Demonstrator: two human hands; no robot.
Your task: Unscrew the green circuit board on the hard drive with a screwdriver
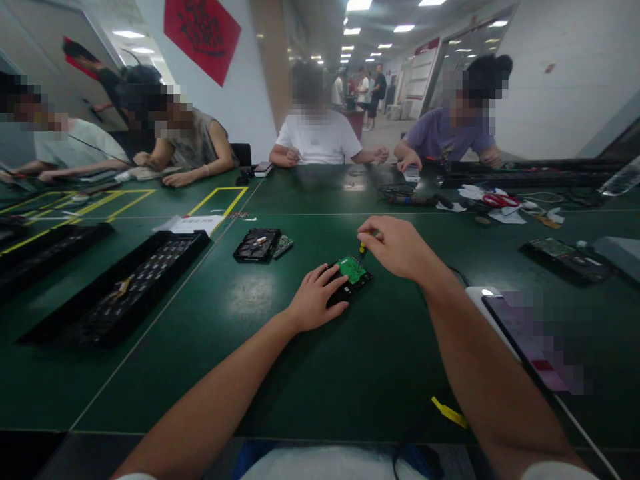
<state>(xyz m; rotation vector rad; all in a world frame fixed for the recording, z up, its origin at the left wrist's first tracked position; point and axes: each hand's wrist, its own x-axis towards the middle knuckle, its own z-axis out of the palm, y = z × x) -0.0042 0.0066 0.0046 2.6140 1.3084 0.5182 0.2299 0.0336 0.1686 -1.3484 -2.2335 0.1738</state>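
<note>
A black hard drive [361, 283] with a green circuit board [351, 269] on top lies on the dark green table [240, 347] in front of me. My left hand [316, 299] rests on its near left side, fingers curled over the casing and pressing it down. My right hand [395, 245] hovers just above and right of the drive, fingers pinched round a small yellow-handled screwdriver [362, 251] that stands upright with its tip on the board's far corner.
A second black drive [257, 245] with a loose green board lies further back left. Long black trays [120, 287] sit at the left. A phone [530, 340] lies at my right. Several other people sit at the far side, with cables, red scissors [500, 199] and parts.
</note>
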